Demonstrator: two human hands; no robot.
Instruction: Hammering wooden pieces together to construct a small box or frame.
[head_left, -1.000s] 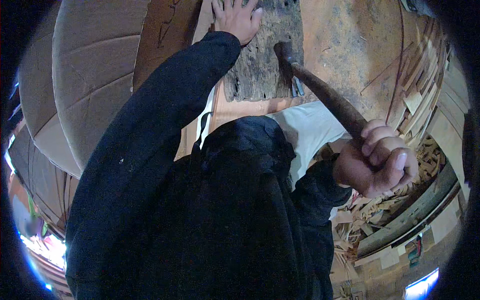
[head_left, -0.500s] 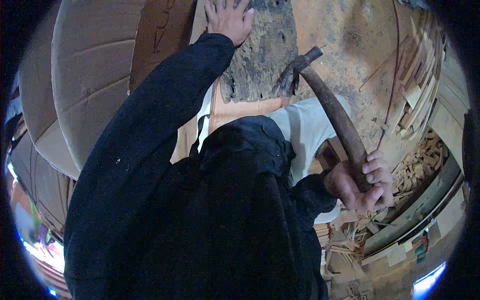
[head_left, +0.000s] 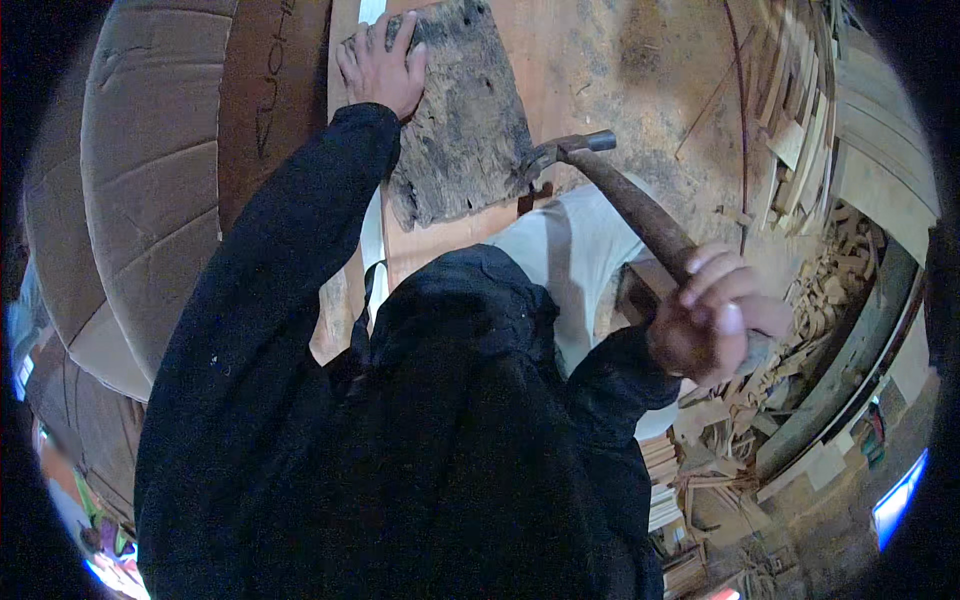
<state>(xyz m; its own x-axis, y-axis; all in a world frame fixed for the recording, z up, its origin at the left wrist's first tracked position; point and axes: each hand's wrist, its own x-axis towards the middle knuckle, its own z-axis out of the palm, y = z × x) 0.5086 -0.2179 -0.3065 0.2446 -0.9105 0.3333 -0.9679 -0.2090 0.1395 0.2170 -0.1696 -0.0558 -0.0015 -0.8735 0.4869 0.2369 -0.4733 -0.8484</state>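
A weathered, grey-brown wooden board [head_left: 462, 120] with a pitted, rough surface lies at the upper middle. My left hand [head_left: 388, 75] rests on its upper left part, fingers spread flat. At the right, my right hand [head_left: 715, 318] is wrapped round the lower end of the wooden handle of a claw hammer [head_left: 632, 205]. The hammer slants up to the left, and its claw meets the board's lower right edge. Whether the claw grips a nail there I cannot tell.
Under the board is an orange-brown wooden surface [head_left: 560, 80]. Large cardboard sheets [head_left: 150, 180] stand at the left. Thin wood strips [head_left: 800, 110] are stacked at the upper right, and wood shavings and scraps [head_left: 815, 300] heap below them. A pale cloth-covered leg [head_left: 575, 235] is beside the board.
The board has turned and its lower end lies further left, with my left hand still on it. The hammer has tilted flatter, and my right hand has moved slightly up.
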